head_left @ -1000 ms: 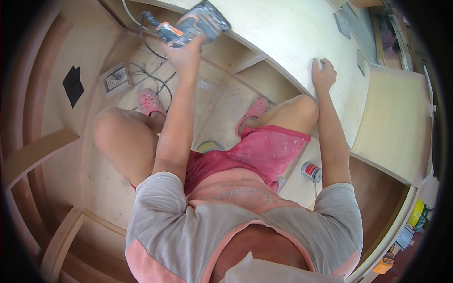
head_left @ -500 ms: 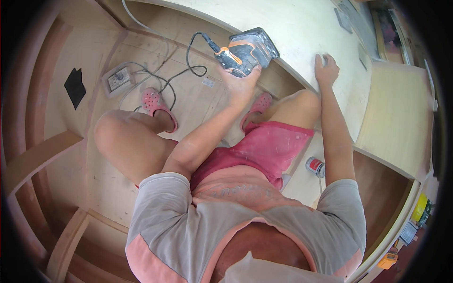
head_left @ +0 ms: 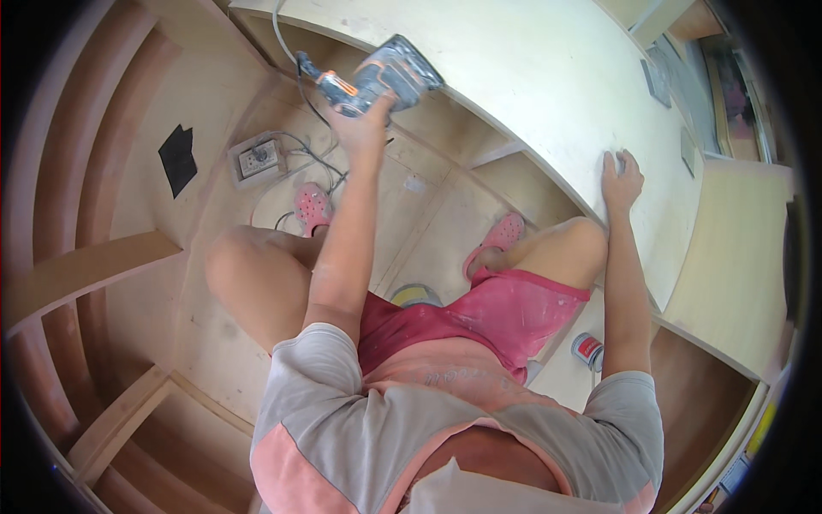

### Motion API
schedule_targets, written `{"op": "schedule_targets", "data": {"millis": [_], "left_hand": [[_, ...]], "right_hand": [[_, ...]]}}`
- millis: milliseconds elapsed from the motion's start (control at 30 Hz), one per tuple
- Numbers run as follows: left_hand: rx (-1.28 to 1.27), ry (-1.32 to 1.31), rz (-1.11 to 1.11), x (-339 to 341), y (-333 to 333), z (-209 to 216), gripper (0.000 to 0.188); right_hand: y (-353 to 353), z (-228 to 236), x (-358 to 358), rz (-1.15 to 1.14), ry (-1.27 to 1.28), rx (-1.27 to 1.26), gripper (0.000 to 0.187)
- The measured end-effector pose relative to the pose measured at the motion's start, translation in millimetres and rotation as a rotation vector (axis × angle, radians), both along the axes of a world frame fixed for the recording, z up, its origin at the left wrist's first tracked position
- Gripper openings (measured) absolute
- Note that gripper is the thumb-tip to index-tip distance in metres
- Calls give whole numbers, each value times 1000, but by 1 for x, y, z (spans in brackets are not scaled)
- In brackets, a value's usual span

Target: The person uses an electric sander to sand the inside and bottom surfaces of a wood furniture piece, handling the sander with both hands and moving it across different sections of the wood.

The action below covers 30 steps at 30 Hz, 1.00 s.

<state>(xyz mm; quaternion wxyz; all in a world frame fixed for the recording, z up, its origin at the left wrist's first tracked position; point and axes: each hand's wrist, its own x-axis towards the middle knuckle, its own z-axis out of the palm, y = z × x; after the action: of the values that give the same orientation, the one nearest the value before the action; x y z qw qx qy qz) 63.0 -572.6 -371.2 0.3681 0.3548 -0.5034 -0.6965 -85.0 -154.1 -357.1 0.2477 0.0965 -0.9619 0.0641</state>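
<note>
My left hand [head_left: 363, 128] is wrapped round a dusty black, grey and orange electric sander [head_left: 387, 75], raised at the left near edge of the pale panel [head_left: 531, 94]. The sander's flat pad is tilted up and faces away to the right; whether its corner touches the panel's edge I cannot tell. A dark cord runs from its rear end down toward the floor. On the panel's right part rests my right hand [head_left: 623, 182], with nothing in it and its fingers bent and apart.
A boxed power outlet [head_left: 255, 160] with cords sits on the wooden floor by my pink clog [head_left: 313, 208]. A small red-labelled can [head_left: 588, 349] stands beside my right thigh. Wooden framing [head_left: 94, 278] lines the left. A dark sanding block [head_left: 657, 81] lies on the panel's far side.
My left hand has carried the sander left and slightly away from me, stretching the arm out. The whole view has shifted, while my right hand stays on the panel.
</note>
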Motion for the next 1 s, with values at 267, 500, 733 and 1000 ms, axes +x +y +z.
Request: {"op": "schedule_targets", "data": {"millis": [267, 500, 733, 1000], "left_hand": [[187, 139, -57, -16, -134, 9, 62], [207, 154, -3, -34, -224, 4, 56], [293, 157, 26, -34, -255, -7, 35], [357, 221, -29, -15, -118, -23, 34]], "right_hand": [[-7, 7, 3, 6, -24, 26, 34], [4, 10, 3, 36, -15, 75, 34], [-5, 11, 4, 39, -43, 84, 34], [-3, 11, 2, -22, -88, 27, 34]]}}
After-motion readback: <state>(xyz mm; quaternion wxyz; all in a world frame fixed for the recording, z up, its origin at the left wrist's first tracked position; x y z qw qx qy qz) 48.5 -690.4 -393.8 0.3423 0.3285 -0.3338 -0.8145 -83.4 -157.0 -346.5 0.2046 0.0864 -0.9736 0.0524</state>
